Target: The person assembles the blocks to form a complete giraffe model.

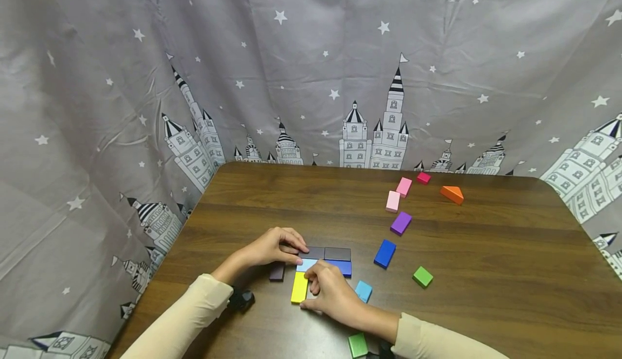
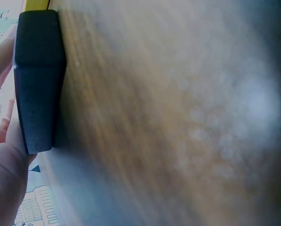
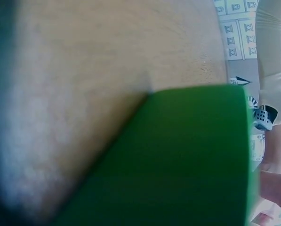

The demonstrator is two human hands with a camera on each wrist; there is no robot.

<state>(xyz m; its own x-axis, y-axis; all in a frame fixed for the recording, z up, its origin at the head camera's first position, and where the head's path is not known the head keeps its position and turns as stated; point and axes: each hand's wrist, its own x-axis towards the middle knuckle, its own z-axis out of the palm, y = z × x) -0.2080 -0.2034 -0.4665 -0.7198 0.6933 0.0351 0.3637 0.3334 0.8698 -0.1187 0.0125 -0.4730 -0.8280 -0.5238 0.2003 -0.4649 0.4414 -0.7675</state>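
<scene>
In the head view, two dark grey blocks [image 1: 337,253] lie end to end above a light blue block [image 1: 305,265] and a blue block [image 1: 342,268]. My left hand [image 1: 273,246] touches the left end of this group, fingertips at the grey block's corner and thumb by the light blue one. A yellow block [image 1: 299,288] extends down from the light blue block; my right hand [image 1: 335,295] pinches it between thumb and forefinger at its ends. Below my left hand lies a separate dark block [image 1: 277,272], large in the left wrist view [image 2: 39,80].
A sky-blue block [image 1: 363,291] and a green block [image 1: 358,345] lie near my right forearm. Rightward are another green block [image 1: 423,277], a blue block [image 1: 385,253] and a purple block [image 1: 400,223]. Pink blocks [image 1: 393,201], a red block [image 1: 424,178] and an orange triangle [image 1: 453,194] lie farther back.
</scene>
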